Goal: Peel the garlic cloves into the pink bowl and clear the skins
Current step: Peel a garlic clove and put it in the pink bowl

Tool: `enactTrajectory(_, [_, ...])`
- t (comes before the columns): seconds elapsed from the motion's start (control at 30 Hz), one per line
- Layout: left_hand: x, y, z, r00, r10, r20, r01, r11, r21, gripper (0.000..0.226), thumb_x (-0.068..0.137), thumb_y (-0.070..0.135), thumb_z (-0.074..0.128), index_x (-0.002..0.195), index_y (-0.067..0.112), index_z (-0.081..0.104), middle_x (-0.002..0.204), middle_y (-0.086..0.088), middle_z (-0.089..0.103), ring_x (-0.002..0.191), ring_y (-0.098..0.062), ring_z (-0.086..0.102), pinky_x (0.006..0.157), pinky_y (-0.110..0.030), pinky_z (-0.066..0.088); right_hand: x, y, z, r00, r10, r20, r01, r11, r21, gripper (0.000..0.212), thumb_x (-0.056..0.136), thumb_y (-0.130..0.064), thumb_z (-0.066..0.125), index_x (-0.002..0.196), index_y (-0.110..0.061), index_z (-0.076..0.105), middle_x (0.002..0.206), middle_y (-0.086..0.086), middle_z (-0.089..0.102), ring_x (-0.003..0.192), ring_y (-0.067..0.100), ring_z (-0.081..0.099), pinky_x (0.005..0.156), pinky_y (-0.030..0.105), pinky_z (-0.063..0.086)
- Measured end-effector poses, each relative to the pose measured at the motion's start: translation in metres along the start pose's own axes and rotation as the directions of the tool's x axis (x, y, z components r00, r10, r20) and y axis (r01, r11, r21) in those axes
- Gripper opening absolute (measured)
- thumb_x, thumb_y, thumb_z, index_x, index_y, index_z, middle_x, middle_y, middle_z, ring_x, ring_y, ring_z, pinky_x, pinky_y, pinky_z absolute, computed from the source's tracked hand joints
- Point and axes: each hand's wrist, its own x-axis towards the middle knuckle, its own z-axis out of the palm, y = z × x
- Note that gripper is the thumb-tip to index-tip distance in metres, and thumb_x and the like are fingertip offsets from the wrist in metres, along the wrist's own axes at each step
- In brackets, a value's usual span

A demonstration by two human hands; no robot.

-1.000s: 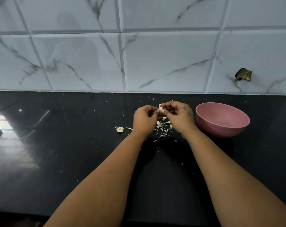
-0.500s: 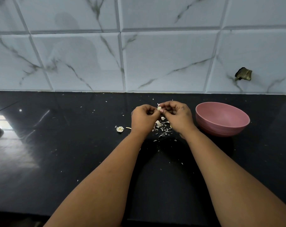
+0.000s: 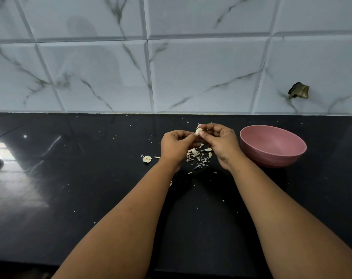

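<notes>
Pale garlic clove (image 3: pixel 198 131) pinched between curled left hand (image 3: pixel 176 144) and right hand (image 3: pixel 221 144), above skins (image 3: pixel 199 156), left of pink bowl (image 3: pixel 271 156).

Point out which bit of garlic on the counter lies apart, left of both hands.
The round garlic root end, alone on the black counter left of the left hand; the skin scraps pile between the hands.

We are seeing bowl (image 3: pixel 272 146) sitting on counter (image 3: pixel 90 188), right of both hands. Garlic clove (image 3: pixel 198 131) sitting between left hand (image 3: pixel 176 146) and right hand (image 3: pixel 221 144), above skin pile (image 3: pixel 199 156) lying on counter. Garlic root stub (image 3: pixel 147 158) lying left of left hand. Tiled wall (image 3: pixel 171 67) standing behind counter.
</notes>
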Motion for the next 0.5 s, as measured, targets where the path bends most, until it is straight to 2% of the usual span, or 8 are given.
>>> enactTrajectory(0.07, [-0.0001,0.0001,-0.0005,1.000,0.007,-0.006,-0.007,1.000,0.011,0.007,0.086,0.003,0.070,0.079,0.004,0.072,0.076,-0.013,0.075,0.071,-0.023,0.074,0.074,-0.033,0.061,0.0003,0.0000,-0.0004,1.000,-0.003,0.009,0.003,1.000,-0.015,0.017,0.084,0.003,0.069,0.091,-0.012,0.073,0.087,0.007,0.074,0.087,0.024,0.071,0.089,0.043,0.057])
enactTrajectory(0.27, [0.0012,-0.0026,-0.0013,0.999,0.044,-0.021,-0.042,0.997,0.061,0.010,0.085,0.013,0.074,0.077,0.007,0.073,0.074,-0.010,0.075,0.075,-0.026,0.075,0.078,-0.040,0.061,0.0007,0.0002,-0.0012,1.000,-0.022,0.013,0.022,0.998,-0.065,0.018,0.082,0.000,0.072,0.089,-0.016,0.075,0.091,0.010,0.074,0.095,0.030,0.070,0.093,0.047,0.055])
enactTrajectory(0.5, [0.0009,-0.0036,-0.0018,0.996,0.077,-0.034,-0.074,0.994,0.079,0.010,0.083,0.008,0.073,0.074,0.009,0.072,0.071,-0.009,0.075,0.070,-0.021,0.074,0.074,-0.035,0.061,0.0002,0.0012,-0.0006,1.000,-0.023,0.020,0.024,0.998,-0.060,0.018,0.080,0.000,0.074,0.087,-0.016,0.076,0.093,0.013,0.074,0.097,0.034,0.070,0.092,0.053,0.054])
